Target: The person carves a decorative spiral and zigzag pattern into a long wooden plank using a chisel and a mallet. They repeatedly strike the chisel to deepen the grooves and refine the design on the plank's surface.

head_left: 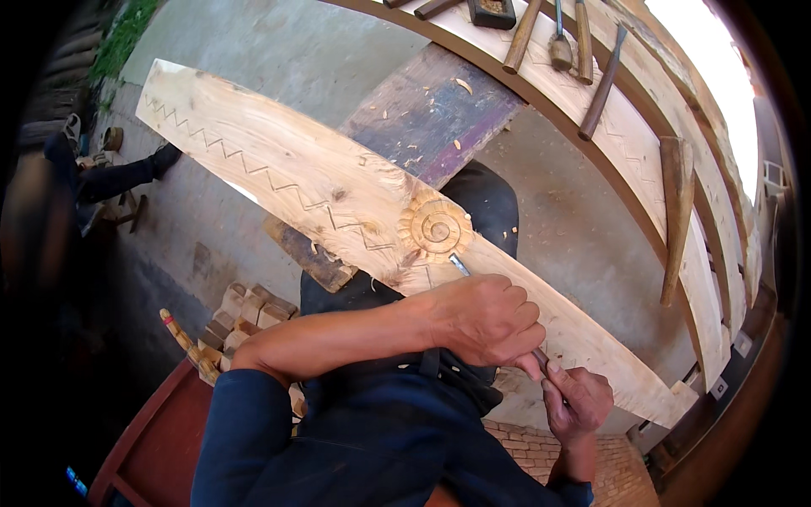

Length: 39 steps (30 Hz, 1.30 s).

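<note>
A long pale wooden board (270, 144) runs diagonally across my lap, with zigzag lines incised along its left half. Near its middle is a round carved spiral rosette (439, 230) with a scalloped rim. My left hand (490, 317) is closed round the shaft of a chisel (459, 265), resting over the board. The blade tip shows just below the rosette's lower edge. My right hand (579, 399) grips the chisel's dark handle farther back, by the board's near edge. Much of the shaft is hidden under my left hand.
Curved timber beams (608, 152) arc along the right, bearing several chisels (604, 84) and a wooden mallet (674, 211). A worn bench plank (431, 110) with shavings supports the board. Wood blocks (245, 313) and a red chair (152, 431) are lower left; another person's leg (127, 179) shows far left.
</note>
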Tool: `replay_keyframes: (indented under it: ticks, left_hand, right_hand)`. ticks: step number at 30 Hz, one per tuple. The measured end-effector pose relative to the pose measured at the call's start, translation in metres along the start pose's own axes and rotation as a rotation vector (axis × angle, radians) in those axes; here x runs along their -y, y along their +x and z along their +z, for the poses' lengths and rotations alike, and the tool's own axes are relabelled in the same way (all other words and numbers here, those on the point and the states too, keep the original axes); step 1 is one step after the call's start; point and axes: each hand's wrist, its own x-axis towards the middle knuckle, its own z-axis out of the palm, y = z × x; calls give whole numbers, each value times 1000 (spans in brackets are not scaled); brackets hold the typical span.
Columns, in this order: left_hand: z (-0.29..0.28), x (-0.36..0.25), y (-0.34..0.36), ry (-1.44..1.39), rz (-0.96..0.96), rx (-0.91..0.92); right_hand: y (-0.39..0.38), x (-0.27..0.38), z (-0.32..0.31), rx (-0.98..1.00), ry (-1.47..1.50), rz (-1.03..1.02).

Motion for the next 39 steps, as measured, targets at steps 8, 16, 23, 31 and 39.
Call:
replay_keyframes:
  ticks: [8, 16, 23, 31, 39]
  left_hand:
    - [5, 0, 0, 0, 34, 54]
    - [5, 0, 1, -38, 11, 55]
    - [1, 2, 3, -31, 11, 74]
    - [0, 4, 6, -108, -41, 48]
    - [2, 3, 9, -98, -156, 33]
  right_hand:
    - [-13, 3, 6, -32, -38, 44]
    - [-11, 5, 5, -21, -28, 70]
    - [-9, 7, 3, -26, -18, 83]
    - [8, 12, -7, 26, -73, 61]
    - [20, -8, -7, 48, -56, 9]
